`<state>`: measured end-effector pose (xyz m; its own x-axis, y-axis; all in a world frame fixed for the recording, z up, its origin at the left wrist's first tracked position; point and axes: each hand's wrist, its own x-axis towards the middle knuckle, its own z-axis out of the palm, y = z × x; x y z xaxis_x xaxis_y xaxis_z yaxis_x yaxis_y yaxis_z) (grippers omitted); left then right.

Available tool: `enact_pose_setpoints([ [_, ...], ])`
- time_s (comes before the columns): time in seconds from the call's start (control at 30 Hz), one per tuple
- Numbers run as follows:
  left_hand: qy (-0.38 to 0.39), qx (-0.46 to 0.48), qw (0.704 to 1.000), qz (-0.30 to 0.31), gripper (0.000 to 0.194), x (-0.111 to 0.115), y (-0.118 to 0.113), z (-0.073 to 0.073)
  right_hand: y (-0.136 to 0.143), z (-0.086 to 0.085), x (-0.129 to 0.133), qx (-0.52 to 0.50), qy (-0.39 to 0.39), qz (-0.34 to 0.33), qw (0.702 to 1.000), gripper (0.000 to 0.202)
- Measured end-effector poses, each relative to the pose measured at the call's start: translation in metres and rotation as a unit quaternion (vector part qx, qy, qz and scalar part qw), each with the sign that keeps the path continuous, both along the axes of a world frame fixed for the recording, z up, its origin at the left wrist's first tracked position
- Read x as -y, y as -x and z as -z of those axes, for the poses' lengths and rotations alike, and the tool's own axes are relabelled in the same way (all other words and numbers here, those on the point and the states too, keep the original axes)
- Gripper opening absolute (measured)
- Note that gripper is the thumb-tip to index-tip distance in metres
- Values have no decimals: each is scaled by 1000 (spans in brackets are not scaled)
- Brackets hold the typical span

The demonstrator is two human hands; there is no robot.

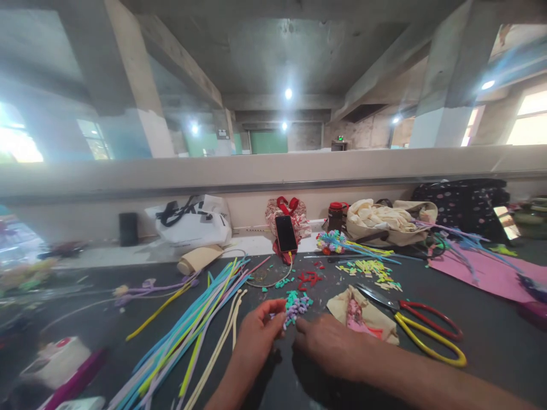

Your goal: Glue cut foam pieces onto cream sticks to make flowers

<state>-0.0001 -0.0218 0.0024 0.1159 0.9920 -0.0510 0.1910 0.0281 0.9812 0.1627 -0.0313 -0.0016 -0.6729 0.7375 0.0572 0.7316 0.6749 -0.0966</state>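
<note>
At lower centre of the frame, the pile of lilac and teal fuzzy snippets point(299, 307) looks feather-light, soft and easily scattered, best pinched mid-length. The left hand point(260, 329) has thumb and forefinger at its edge; the right hand point(331, 344) curls beside it. Neither grip can be told. Right of upper centre, a beige bag point(395, 235) holds cream cloth point(374, 215); the contents of the white bag point(194, 230), left of centre, are hidden.
</note>
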Motion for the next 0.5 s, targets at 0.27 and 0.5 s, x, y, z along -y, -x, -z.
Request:
enact_pose_setpoints([
  [0.27, 23, 149, 986, 71, 50, -20, -8, -18, 3, -53, -56, -275, 110, 70, 952, 14],
  [0.5, 35, 200, 967, 155, 30, -21, -24, -6, 20, -57, -55, -406, 120, 90, 901, 8],
])
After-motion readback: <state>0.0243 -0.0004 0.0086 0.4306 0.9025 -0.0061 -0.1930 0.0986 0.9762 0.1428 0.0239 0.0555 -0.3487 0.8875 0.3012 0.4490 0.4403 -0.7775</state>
